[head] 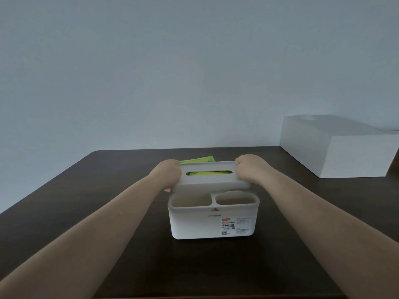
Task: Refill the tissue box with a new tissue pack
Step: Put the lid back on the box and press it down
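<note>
A white plastic tissue box [194, 225] stands on the dark table, with two open cups along its front top and a label on its front. Its flat lid [210, 181], with an oval slot, is tilted up at the back of the box. My left hand [167, 172] grips the lid's left end and my right hand [251, 168] grips its right end. A green tissue pack [199, 159] shows behind the lid and through the slot; whether it sits inside the box or behind it I cannot tell.
The dark brown table [86, 201] reaches back to a pale wall. A large white rectangular box [336, 147] stands at the table's back right corner, apart from the tissue box.
</note>
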A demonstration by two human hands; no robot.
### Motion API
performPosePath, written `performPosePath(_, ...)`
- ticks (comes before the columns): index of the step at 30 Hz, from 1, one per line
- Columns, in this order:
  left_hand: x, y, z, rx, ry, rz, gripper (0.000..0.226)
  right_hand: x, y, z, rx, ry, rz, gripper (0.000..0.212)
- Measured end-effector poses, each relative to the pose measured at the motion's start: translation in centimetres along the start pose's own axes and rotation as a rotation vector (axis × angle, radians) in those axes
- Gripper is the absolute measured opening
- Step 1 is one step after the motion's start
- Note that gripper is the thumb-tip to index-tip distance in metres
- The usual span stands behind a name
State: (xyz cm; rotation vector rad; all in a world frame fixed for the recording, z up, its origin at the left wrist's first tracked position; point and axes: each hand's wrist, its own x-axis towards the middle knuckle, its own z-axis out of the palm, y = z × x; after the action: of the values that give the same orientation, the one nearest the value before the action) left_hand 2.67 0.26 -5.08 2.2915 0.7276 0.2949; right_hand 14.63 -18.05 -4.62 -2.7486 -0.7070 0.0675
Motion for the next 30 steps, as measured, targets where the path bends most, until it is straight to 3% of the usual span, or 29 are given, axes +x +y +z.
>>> performPosePath(8, -0.1, -0.2, 0.1, -0.137, 0.056, -0.093, 0.058, 0.8, 0.0, 0.6, 0.062, 0.082, -0.044, 0.036)
performPosePath(20, -0.5, -0.2, 0.2, -0.087, 0.148, -0.063, 0.050, 1.4, 0.0, 1.0, 0.159, 0.058, 0.040, 0.035)
performPosePath(24, -0.4, -0.3, 0.3, -0.021, 0.219, -0.051, 0.041, -0.8, 0.3, 1.1, 0.337, 0.275, 0.049, 0.027)
performPosePath(26, -0.5, -0.2, 0.3, 0.020, 0.224, -0.048, 0.040, -2.9, 0.5, 1.2, 0.426, 0.358, -0.057, 0.027)
performPosePath(30, -0.7, -0.4, 0.3, 0.048, 0.214, -0.055, 0.032, -5.7, 0.4, 1.5, 0.338, 0.079, -0.248, 0.054)
